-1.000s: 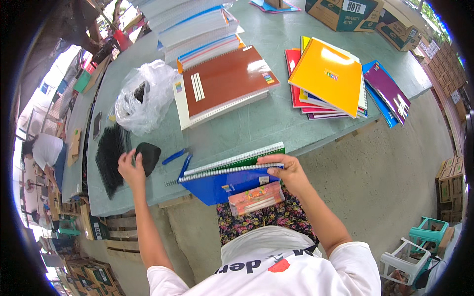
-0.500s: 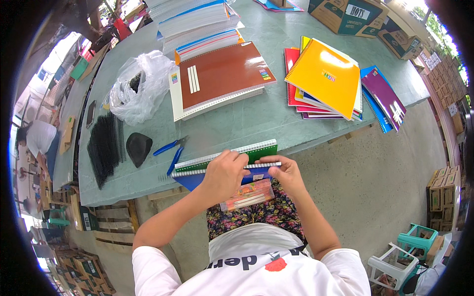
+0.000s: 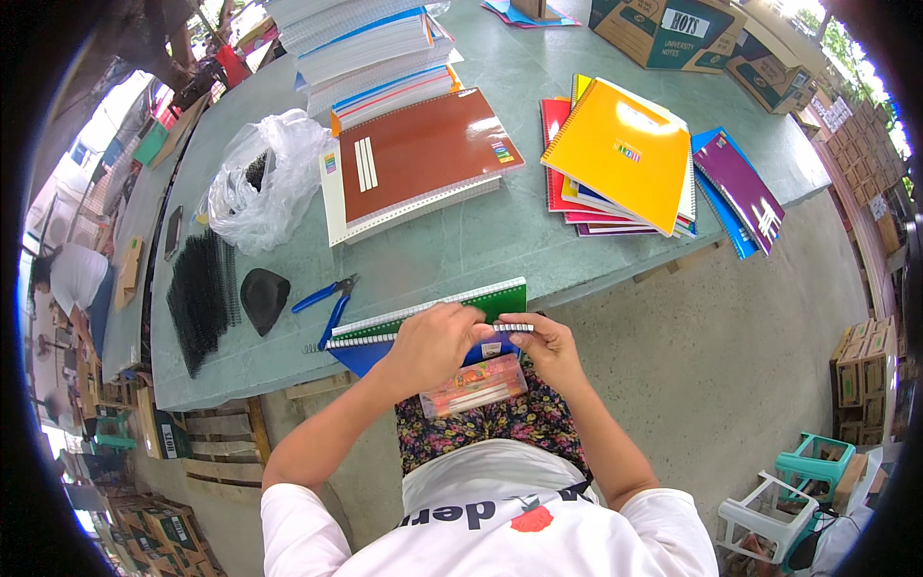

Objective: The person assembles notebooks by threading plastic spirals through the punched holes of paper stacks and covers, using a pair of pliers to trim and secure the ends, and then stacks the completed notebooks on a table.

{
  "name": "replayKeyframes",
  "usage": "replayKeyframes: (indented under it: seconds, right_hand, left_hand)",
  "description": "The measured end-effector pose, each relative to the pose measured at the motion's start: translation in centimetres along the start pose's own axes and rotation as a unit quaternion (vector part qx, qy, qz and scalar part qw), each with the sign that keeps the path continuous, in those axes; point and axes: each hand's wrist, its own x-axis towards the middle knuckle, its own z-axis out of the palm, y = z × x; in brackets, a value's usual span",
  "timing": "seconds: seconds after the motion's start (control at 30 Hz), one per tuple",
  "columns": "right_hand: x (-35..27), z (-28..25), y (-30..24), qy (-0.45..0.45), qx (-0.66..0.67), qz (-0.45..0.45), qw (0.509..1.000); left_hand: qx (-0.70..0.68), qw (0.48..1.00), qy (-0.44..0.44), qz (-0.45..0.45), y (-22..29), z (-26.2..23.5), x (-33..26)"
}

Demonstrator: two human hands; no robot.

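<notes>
A notebook with a blue front cover [image 3: 361,358] and a row of punched holes stands on edge against the table's front edge, with a green cover [image 3: 492,300] behind it. My left hand [image 3: 437,341] is closed over its top edge near the middle, fingers curled between the blue and green parts. At the right end of the punched edge, my right hand [image 3: 546,348] pinches with thumb and fingers. Whether a coil lies in that pinch is too small to tell. On my lap below lies a pink-orange patterned item [image 3: 476,387] with white stripes.
Left on the table [image 3: 413,255] lie blue-handled cutters [image 3: 332,296], a black rounded object [image 3: 264,300], black plastic coils [image 3: 202,303] and a clear bag [image 3: 264,183]. Beyond are a brown-covered stack [image 3: 428,154], yellow-topped notebooks [image 3: 625,154], a purple notebook [image 3: 738,188] and cardboard boxes [image 3: 663,34].
The whole view has shifted slightly left. Both hands stay at the notebook's upper edge, and the right hand's fingers have shifted a little at its right end.
</notes>
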Motion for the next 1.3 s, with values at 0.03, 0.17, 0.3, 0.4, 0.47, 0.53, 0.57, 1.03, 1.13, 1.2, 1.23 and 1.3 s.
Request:
replayKeyframes:
  seconds: [0.03, 0.17, 0.3, 0.4, 0.47, 0.53, 0.57, 1.03, 1.13, 1.2, 1.23, 1.3]
  right_hand:
    - [-0.1, -0.1, 0.2, 0.0, 0.0, 0.0, 1.0]
    - [-0.1, -0.6, 0.7, 0.002, 0.026, 0.039, 0.999]
    - [0.0, -0.7, 1.2, 0.025, -0.082, 0.015, 0.996]
    - [-0.3, -0.2, 0.0, 0.039, -0.214, 0.018, 0.976]
    - [-0.5, -0.4, 0.0, 0.021, -0.24, 0.006, 0.97]
    - [-0.7, -0.3, -0.1, 0.065, -0.219, -0.035, 0.973]
    - [-0.7, -0.4, 0.0, 0.052, -0.215, -0.039, 0.974]
    - [0.9, 0.2, -3.1, -0.02, -0.175, -0.012, 0.984]
    - [3.2, 0.7, -6.8, -0.146, -0.153, 0.042, 0.976]
    - [5.1, 3.7, -8.8, -0.258, -0.43, 0.026, 0.865]
    - [5.5, 6.0, -8.8, -0.294, -0.472, -0.021, 0.831]
    - [5.8, 11.5, -7.5, -0.342, -0.56, -0.133, 0.743]
  left_hand:
    - [0.028, 0.999, -0.039, 0.001, -0.6, 0.2, 0.1]
    - [-0.005, 0.999, -0.046, -0.022, 0.9, 0.0, 1.7]
    - [-0.029, 0.997, 0.041, 0.061, 1.5, 2.5, 2.2]
    - [-0.047, 0.998, -0.007, 0.043, 1.3, 3.2, 1.7]
    - [-0.052, 0.996, -0.011, 0.076, 1.4, 3.3, 1.8]
    - [-0.055, 0.994, 0.023, 0.087, 1.5, 3.7, 2.0]
    - [-0.041, 0.995, 0.008, 0.092, 1.6, 3.7, 2.1]
    - [-0.034, 0.996, 0.086, 0.002, -2.0, -3.4, 2.0]
    - [0.135, 0.976, -0.052, -0.161, -11.0, -10.2, -0.9]
    - [0.199, 0.888, -0.265, -0.32, -12.3, -11.8, -3.2]
    - [0.2, 0.888, -0.263, -0.321, -12.9, -11.3, -4.2]
    - [0.225, 0.946, -0.093, -0.213, -14.3, -9.3, -6.7]
